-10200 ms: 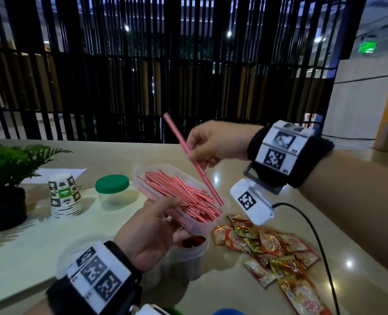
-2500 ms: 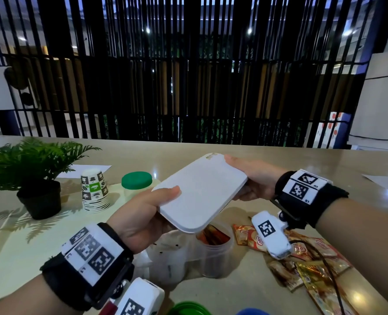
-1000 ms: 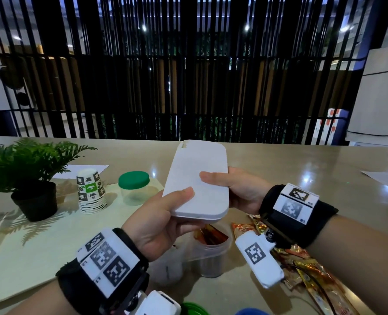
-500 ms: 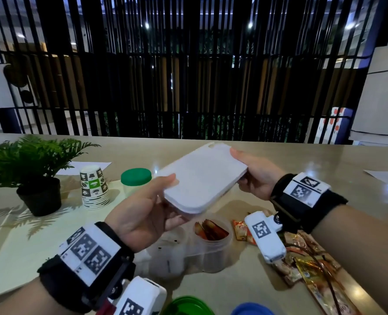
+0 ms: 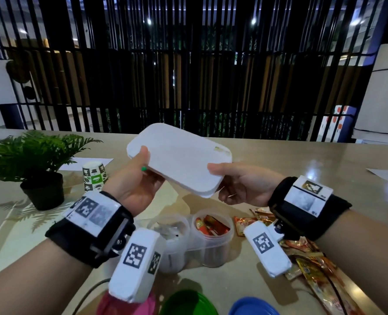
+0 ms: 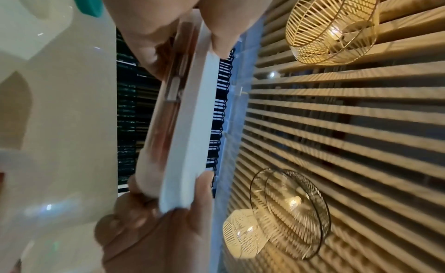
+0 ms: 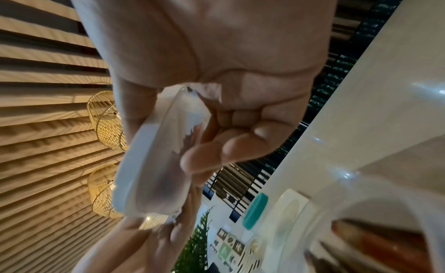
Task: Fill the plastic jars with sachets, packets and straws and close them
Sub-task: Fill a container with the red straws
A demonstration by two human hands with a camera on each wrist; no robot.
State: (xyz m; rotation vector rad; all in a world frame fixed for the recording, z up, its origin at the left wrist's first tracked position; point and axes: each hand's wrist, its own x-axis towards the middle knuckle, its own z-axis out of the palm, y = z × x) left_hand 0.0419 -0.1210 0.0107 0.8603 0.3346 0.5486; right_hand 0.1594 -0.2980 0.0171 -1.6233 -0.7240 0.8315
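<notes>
Both hands hold a flat rectangular box point(image 5: 179, 164) with a white lid above the table. My left hand point(image 5: 143, 173) grips its left end, thumb on the lid. My right hand point(image 5: 220, 183) grips the near right corner. In the left wrist view the box point(image 6: 190, 134) shows a clear body with red straws point(image 6: 168, 113) inside. The right wrist view shows the box point(image 7: 149, 163) edge-on, fingers point(image 7: 216, 149) curled under it. Below stand two open clear jars, one point(image 5: 170, 235) with white sachets, one point(image 5: 213, 233) with red and orange sachets.
Loose orange sachets point(image 5: 306, 262) lie on the table at the right. Green point(image 5: 188, 303), blue point(image 5: 252, 308) and pink point(image 5: 124, 308) lids lie at the near edge. A potted plant point(image 5: 36, 160) and stacked paper cups point(image 5: 95, 176) stand at the left. A green-lidded jar point(image 7: 255, 210) stands behind.
Ten seconds ago the box was open and my right hand held one straw. Now it is lidded. Over the last second both hands turned the box, shifting their grips on it.
</notes>
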